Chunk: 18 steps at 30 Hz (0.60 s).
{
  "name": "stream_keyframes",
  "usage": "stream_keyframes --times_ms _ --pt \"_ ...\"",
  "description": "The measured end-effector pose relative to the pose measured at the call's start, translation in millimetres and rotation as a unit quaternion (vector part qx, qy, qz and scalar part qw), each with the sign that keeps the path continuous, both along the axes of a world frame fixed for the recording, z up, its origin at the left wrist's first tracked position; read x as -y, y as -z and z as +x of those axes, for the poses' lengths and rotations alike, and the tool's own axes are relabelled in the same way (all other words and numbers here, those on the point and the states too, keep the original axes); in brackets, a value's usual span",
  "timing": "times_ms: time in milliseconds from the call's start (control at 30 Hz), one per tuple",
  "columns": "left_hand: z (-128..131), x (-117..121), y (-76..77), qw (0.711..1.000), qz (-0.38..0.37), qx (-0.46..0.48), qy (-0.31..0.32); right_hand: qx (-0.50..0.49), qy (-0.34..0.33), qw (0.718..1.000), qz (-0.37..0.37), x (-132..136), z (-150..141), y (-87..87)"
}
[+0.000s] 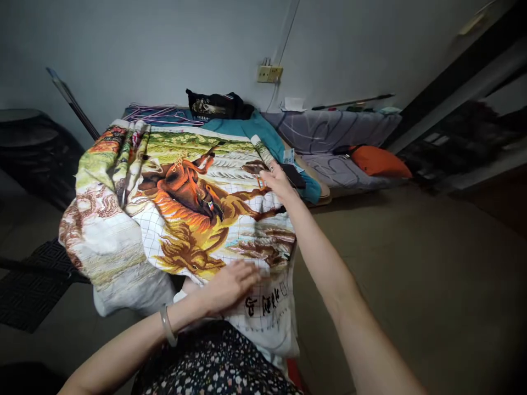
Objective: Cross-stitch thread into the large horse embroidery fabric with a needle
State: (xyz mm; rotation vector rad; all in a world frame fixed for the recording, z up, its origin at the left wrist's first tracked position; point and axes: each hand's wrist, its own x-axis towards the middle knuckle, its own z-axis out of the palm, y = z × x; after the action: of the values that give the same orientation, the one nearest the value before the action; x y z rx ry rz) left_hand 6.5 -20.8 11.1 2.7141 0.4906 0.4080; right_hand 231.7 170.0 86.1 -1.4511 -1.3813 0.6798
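A large cross-stitch cloth with an orange and yellow horse picture spreads out in front of me. Its left part hangs in folds, and dark written characters show on the white near edge. My left hand, with a pale bangle on the wrist, lies flat on the near part, fingers stretched out and slightly blurred. At the far right edge, my right hand is closed on the cloth beside a rolled-up section; its fingertips are partly hidden. Loose yellow thread rests on the stitched horse.
Behind the cloth are pink hangers, a black bag and teal fabric. A dark flat object lies by my right hand. Further right, an orange bundle rests on a grey patterned couch. Dark stacked stools stand left.
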Motion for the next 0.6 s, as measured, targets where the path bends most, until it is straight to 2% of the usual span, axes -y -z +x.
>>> stream_keyframes --times_ms 100,167,233,300,367,400,433,467,500,533,567,600 --pt "-4.9 -31.8 13.3 0.988 0.077 -0.048 -0.126 0.19 0.02 0.98 0.051 -0.6 -7.2 27.0" --pt "-12.8 -38.1 22.4 0.983 0.07 -0.08 -0.151 0.306 -0.01 0.95 0.057 9.2 -13.2 49.8" --pt "-24.8 -30.8 26.4 0.989 0.035 -0.094 -0.112 0.403 0.005 0.913 0.068 18.6 -16.7 71.0" --pt "-39.8 -17.6 22.1 0.992 -0.022 -0.094 -0.081 0.465 0.026 0.881 0.081 23.9 -17.4 85.0" --pt "-56.5 -12.9 8.1 0.99 -0.117 -0.078 -0.014 0.496 0.043 0.863 0.087 25.3 -17.0 90.0" --pt "-65.0 -18.2 -2.2 0.981 -0.181 -0.065 0.033 0.507 0.046 0.856 0.088 25.1 -16.8 89.9" --pt "-73.3 -29.9 -14.1 0.966 -0.243 -0.055 0.062 0.515 0.048 0.851 0.089 24.8 -16.8 89.0" --pt "-81.2 -48.2 -27.1 0.954 -0.293 -0.036 0.057 0.521 0.049 0.847 0.089 24.4 -16.8 87.8" --pt "-88.7 -72.4 -40.3 0.95 -0.313 -0.007 -0.007 0.525 0.049 0.845 0.091 24.0 -16.8 86.7" --pt "-95.6 -101.1 -52.9 0.952 -0.285 0.015 -0.112 0.528 0.05 0.843 0.092 23.6 -16.8 86.2" --pt "-101.9 -132.5 -64.2 0.945 -0.22 0.018 -0.243 0.529 0.051 0.842 0.094 23.2 -16.7 86.3" --pt "-107.5 -164.6 -73.7 0.914 -0.151 0.01 -0.378 0.53 0.051 0.841 0.095 22.8 -16.6 86.9"
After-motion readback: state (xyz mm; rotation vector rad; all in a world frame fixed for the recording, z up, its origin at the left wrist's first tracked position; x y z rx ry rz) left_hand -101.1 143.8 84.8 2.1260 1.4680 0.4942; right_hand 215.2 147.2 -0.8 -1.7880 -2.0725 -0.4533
